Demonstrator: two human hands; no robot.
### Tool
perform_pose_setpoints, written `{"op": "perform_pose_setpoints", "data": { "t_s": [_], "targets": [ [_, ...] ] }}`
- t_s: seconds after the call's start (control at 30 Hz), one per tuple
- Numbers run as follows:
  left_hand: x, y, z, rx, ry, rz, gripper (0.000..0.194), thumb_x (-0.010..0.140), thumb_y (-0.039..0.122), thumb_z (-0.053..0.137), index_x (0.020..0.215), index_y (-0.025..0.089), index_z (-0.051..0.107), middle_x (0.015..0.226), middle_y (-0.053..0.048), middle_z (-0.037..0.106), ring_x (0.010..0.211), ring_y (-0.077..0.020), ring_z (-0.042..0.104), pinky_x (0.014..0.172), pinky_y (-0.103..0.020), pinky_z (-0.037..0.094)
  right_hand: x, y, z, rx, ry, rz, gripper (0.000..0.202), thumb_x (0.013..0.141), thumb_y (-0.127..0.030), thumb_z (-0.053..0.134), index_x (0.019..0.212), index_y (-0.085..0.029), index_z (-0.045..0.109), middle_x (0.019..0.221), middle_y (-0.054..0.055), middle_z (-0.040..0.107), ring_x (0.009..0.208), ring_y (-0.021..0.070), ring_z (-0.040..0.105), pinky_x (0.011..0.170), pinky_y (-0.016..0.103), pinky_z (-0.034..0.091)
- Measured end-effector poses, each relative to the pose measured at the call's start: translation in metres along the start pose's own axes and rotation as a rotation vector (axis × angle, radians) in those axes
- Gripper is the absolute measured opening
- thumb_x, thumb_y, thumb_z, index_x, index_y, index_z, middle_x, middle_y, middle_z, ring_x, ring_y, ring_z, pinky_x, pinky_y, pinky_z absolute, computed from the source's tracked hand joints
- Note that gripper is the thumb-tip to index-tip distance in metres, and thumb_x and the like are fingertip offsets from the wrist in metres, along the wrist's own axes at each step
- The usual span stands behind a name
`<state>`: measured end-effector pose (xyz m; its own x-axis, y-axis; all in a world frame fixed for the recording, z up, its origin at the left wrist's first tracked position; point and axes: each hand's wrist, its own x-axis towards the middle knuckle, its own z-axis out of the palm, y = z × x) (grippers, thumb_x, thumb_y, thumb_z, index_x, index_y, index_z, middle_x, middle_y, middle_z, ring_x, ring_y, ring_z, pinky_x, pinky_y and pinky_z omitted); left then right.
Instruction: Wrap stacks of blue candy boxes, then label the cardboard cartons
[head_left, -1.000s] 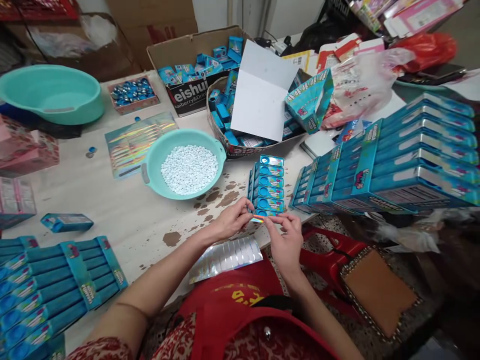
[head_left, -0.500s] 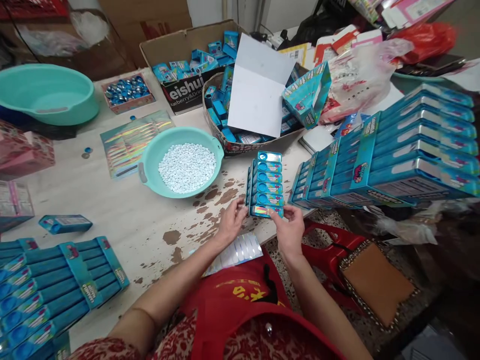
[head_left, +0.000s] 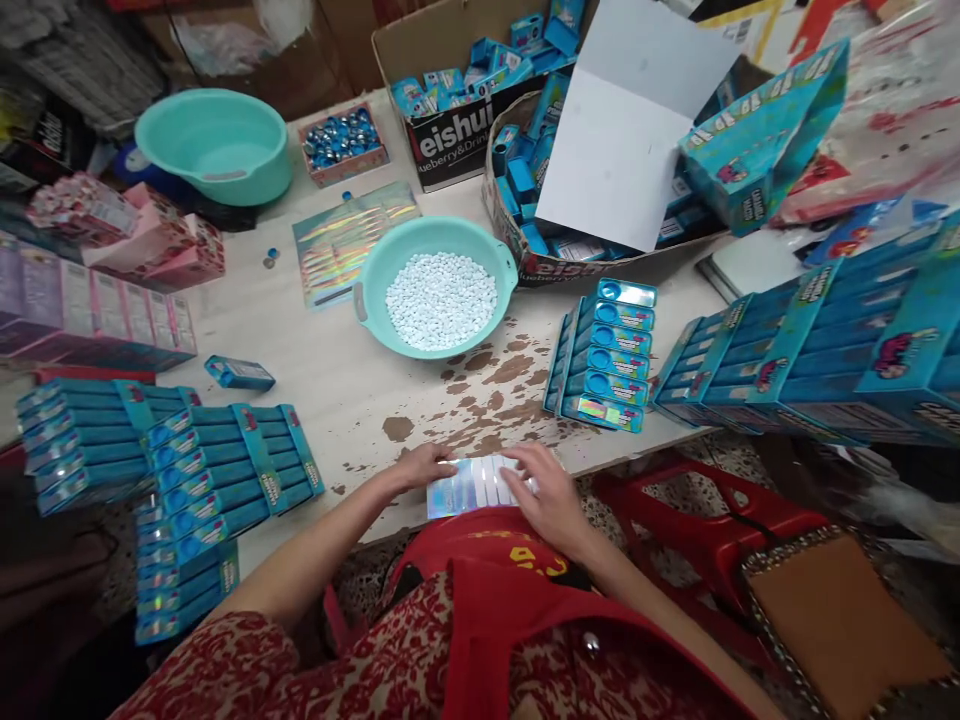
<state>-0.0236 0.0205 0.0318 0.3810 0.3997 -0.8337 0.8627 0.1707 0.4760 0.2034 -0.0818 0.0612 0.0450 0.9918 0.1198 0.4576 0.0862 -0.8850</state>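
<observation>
Both my hands are off the row of blue packs [head_left: 619, 365] now; half a second ago they were at its near end, right thumb on the shiny strip [head_left: 596, 410]. Strip now lies bare on the nearest pack, hands clear of it. Both have come down to the silvery sheet [head_left: 474, 492], which sits at the table edge just above my red apron [head_left: 480, 545]. Left hand [head_left: 421, 467]: fingers drawn in at the sheet's upper left corner, touching; can't tell if it's pinched. Right hand [head_left: 551, 498]: over the sheet's right end, thumb and index tips slightly apart; can't tell if a strip is between them. View has swung left, so more pink boxes [head_left: 161, 240] show at that side. Bowl [head_left: 375, 285] of white pellets [head_left: 442, 300] hasn't moved on the table, left of the packs.
</observation>
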Motion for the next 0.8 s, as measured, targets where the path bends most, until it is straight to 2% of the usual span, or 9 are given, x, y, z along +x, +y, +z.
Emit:
{"op": "perform_pose_setpoints", "data": {
  "t_s": [0.07, 0.17, 0.23, 0.33, 0.43, 0.57, 0.67, 0.73, 0.8],
  "targets": [
    [0.002, -0.008, 0.011, -0.071, 0.100, -0.010, 0.023, 0.069, 0.038, 0.055, 0.066, 0.015, 0.058, 0.056, 0.002, 0.047, 0.058, -0.0125, 0.041, 0.055, -0.023, 0.026, 0.009, 0.006, 0.030, -0.040, -0.272, 0.005, 0.025, 0.085, -0.018, 0.055, 0.110, -0.020, 0.058, 0.102, 0.010, 0.057, 0.097, 0.0223, 0.055, 0.081, 0.036, 0.050],
    [0.007, -0.011, 0.023, -0.117, 0.152, -0.023, 0.020, 0.069, 0.034, 0.051, 0.063, 0.015, 0.055, 0.054, 0.003, 0.041, 0.056, -0.0108, 0.035, 0.053, -0.023, 0.023, 0.017, 0.022, 0.063, -0.242, -0.512, -0.017, 0.033, 0.080, -0.016, 0.062, 0.112, -0.019, 0.060, 0.106, 0.013, 0.058, 0.102, 0.0279, 0.053, 0.084, 0.041, 0.049],
    [0.009, -0.012, 0.026, -0.156, 0.168, -0.020, 0.020, 0.069, 0.033, 0.050, 0.061, 0.015, 0.053, 0.053, 0.004, 0.038, 0.055, -0.0101, 0.032, 0.053, -0.023, 0.023, 0.017, 0.031, 0.071, -0.327, -0.614, -0.054, 0.033, 0.080, -0.015, 0.061, 0.114, -0.019, 0.061, 0.108, 0.014, 0.059, 0.102, 0.0286, 0.053, 0.083, 0.042, 0.049],
    [0.010, -0.013, 0.027, -0.197, 0.190, -0.022, 0.019, 0.069, 0.031, 0.048, 0.063, 0.014, 0.054, 0.054, 0.004, 0.038, 0.056, -0.0098, 0.031, 0.053, -0.023, 0.024, 0.012, 0.035, 0.071, -0.361, -0.682, -0.117, 0.027, 0.081, -0.014, 0.060, 0.108, -0.018, 0.063, 0.113, 0.013, 0.058, 0.103, 0.0278, 0.052, 0.084, 0.042, 0.048],
    [0.011, -0.012, 0.027, -0.205, 0.194, -0.030, 0.018, 0.070, 0.029, 0.048, 0.066, 0.014, 0.056, 0.055, 0.004, 0.041, 0.056, -0.0101, 0.034, 0.053, -0.023, 0.025, 0.013, 0.033, 0.069, -0.327, -0.636, -0.123, 0.017, 0.078, -0.016, 0.066, 0.094, -0.018, 0.065, 0.114, 0.011, 0.059, 0.105, 0.0267, 0.052, 0.084, 0.038, 0.046],
    [0.010, -0.009, 0.025, -0.144, 0.213, -0.042, 0.016, 0.072, 0.026, 0.049, 0.067, 0.014, 0.059, 0.057, 0.002, 0.047, 0.060, -0.0127, 0.042, 0.057, -0.024, 0.031, 0.022, 0.022, 0.065, -0.293, -0.544, -0.054, 0.005, 0.079, -0.015, 0.063, 0.078, -0.020, 0.061, 0.085, 0.006, 0.065, 0.086, 0.0225, 0.057, 0.074, 0.033, 0.045],
    [0.004, 0.001, 0.020, -0.062, 0.274, -0.045, 0.017, 0.074, 0.027, 0.051, 0.072, 0.014, 0.062, 0.069, -0.004, 0.057, 0.075, -0.0193, 0.051, 0.070, -0.029, 0.037, 0.029, 0.007, 0.047, -0.175, -0.400, 0.050, 0.008, 0.082, -0.018, 0.057, 0.075, -0.021, 0.058, 0.074, 0.002, 0.063, 0.071, 0.0179, 0.056, 0.065, 0.028, 0.043],
    [-0.005, 0.017, 0.015, -0.050, 0.384, 0.045, 0.025, 0.079, 0.033, 0.049, 0.087, 0.016, 0.064, 0.091, -0.008, 0.062, 0.095, -0.0238, 0.051, 0.083, -0.033, 0.037, 0.033, -0.003, 0.028, -0.050, -0.268, 0.152, 0.009, 0.083, -0.023, 0.055, 0.074, -0.021, 0.056, 0.069, -0.001, 0.060, 0.064, 0.0155, 0.055, 0.059, 0.026, 0.041],
    [-0.017, 0.040, 0.009, -0.128, 0.419, 0.234, 0.035, 0.084, 0.040, 0.043, 0.106, 0.019, 0.059, 0.115, -0.009, 0.058, 0.108, -0.0232, 0.047, 0.091, -0.033, 0.036, 0.036, -0.013, 0.006, 0.053, -0.179, 0.236, 0.013, 0.083, -0.029, 0.055, 0.072, -0.021, 0.055, 0.063, -0.003, 0.057, 0.058, 0.0143, 0.052, 0.055, 0.025, 0.040]
  ]
}}
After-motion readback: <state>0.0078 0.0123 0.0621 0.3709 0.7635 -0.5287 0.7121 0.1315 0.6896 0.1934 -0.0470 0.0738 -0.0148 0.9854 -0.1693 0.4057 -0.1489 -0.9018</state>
